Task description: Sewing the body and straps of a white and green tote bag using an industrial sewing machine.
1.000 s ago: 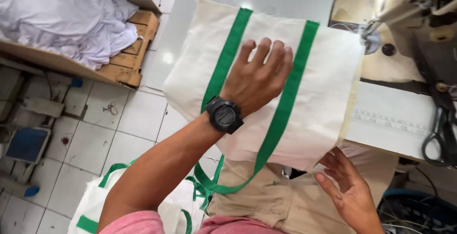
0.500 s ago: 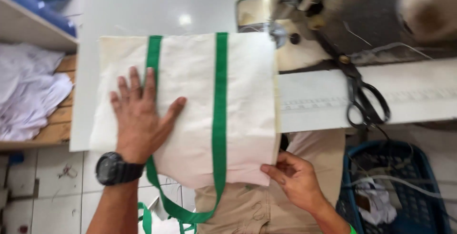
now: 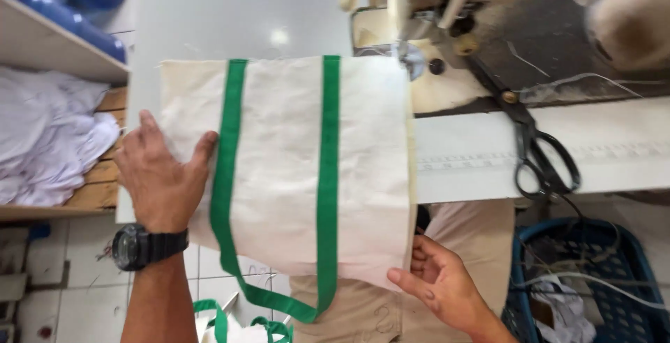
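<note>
Cream bag point(image 3: 279, 168): left hand point(image 3: 162, 179) flat, right hand point(image 3: 436, 284) pinching edge.

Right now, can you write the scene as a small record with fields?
Left hand: flat on the cream bag, beside its left green strap
Right hand: fingers pinch the bag's lower right corner
Bag: spread on the white table, handle loop hanging off the near edge
Scissors: on the table, right of the bag
Blue basket: lower right
</note>
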